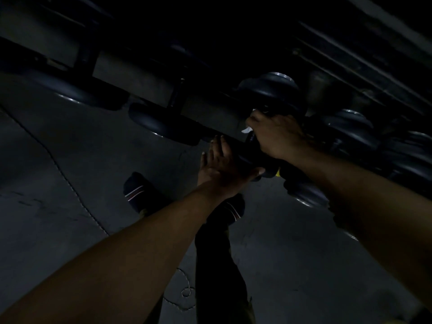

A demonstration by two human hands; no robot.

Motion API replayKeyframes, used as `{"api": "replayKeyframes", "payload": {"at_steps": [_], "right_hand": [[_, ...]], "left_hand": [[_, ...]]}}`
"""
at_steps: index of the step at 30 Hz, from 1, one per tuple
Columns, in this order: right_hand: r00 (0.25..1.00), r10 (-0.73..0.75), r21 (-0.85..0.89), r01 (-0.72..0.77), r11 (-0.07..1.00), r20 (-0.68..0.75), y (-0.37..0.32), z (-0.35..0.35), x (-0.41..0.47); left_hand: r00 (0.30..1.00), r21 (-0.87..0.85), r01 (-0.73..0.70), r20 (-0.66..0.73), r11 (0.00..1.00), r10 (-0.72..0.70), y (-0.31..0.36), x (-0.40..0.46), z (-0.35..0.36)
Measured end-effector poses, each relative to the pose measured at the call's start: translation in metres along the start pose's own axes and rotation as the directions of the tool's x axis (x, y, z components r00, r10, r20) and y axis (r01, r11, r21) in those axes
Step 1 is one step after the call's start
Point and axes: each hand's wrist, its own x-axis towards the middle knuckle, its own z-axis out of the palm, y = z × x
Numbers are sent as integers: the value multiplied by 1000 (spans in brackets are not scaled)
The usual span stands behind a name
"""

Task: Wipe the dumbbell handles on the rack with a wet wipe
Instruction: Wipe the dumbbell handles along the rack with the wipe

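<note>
Dim room — grey floor (pixel 70 183)

Dim lighting. Rack (pixel 210 108): dark rail runs diag., upper L to mid R. Dumbbells (pixel 161 127) sit on it in a row, round ends outward. Grey floor (pixel 70 183) below w/ thin cord (pixel 60 169) lying across it.

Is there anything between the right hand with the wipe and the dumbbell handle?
Nothing visible. The right hand already grips the handle area of the dumbbell, with the white wipe showing under its fingers. The left hand rests flat on the near end.
</note>
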Motion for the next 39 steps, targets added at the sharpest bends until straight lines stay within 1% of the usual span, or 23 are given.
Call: {"api": "replayKeyframes", "payload": {"at_steps": [3, 5, 7, 8, 10, 11, 13, 17, 19, 22, 25, 27, 29, 31, 32, 34, 35, 36, 38, 39], "right_hand": [[998, 44, -97, -39, 994, 50, -4, -9, 9], [991, 66, -134, -50, 990, 113, -7, -11, 11], [985, 22, -140, 3, 990, 171, -9, -11, 11], [979, -25, -130, 53, 990, 204, -10, -10, 12], [952, -134, -45, 151, 987, 275, -11, -7, 17], [936, -165, 12, 170, 985, 310, -11, -6, 21], [920, -175, 101, 148, 984, 351, -10, -6, 24], [938, -150, 82, 130, 988, 314, -13, -1, 19], [942, -170, 184, 119, 976, 290, -13, 1, 14], [968, -162, 408, 72, 910, 191, -7, 0, 4], [980, -93, 505, -9, 863, 175, 4, 5, -11], [981, 11, 543, -116, 831, 191, 10, 13, -21], [966, 80, 643, -224, 733, 245, 14, 21, -28], [954, 101, 753, -285, 593, 282, 12, 26, -33], [944, 123, 803, -326, 499, 307, 10, 27, -35], [901, 190, 869, -429, 246, 391, 7, 30, -37], [874, 209, 877, -466, 114, 438, 7, 32, -38], [857, 209, 875, -483, 10, 471, 7, 36, -36], [830, 200, 854, -507, -120, 521, 7, 41, -32], [812, 212, 839, -521, -157, 544, 7, 41, -29]], "left_hand": [[1000, 3, 1, 6, 1000, -1, 0, 0, 0], [1000, 9, -3, -1, 1000, 3, -1, 0, 1], [1000, 14, -5, -7, 1000, 5, -1, 0, 1], [1000, 18, -10, -5, 1000, 10, -1, 0, 1], [1000, 24, -18, 10, 1000, 18, -2, 1, 0], [1000, 22, -19, 16, 1000, 19, -2, 1, 0], [1000, 20, -20, 17, 1000, 20, -2, 1, 0], [1000, 28, -21, 19, 999, 21, -2, 2, -1], [1000, 25, -22, 18, 999, 21, -2, 2, 0], [999, 9, -35, -5, 999, 35, -4, 2, 1], [1000, 1, -26, -11, 1000, 26, -3, 1, 1], [1000, 9, -13, -8, 1000, 13, -2, 1, 1], [1000, 8, -7, -1, 1000, 7, -2, 1, 1], [1000, 3, -6, 1, 1000, 6, -2, 2, 2], [1000, 2, -5, 6, 1000, 5, -2, 2, 2], [1000, 5, -8, -2, 1000, 8, -2, 2, 2], [1000, 8, -8, -12, 1000, 8, -2, 2, 3], [1000, 8, -9, -22, 1000, 9, -2, 2, 4], [1000, 6, -11, -29, 1000, 11, -2, 1, 4], [999, 6, -15, -32, 1000, 16, -2, 0, 3]]}}
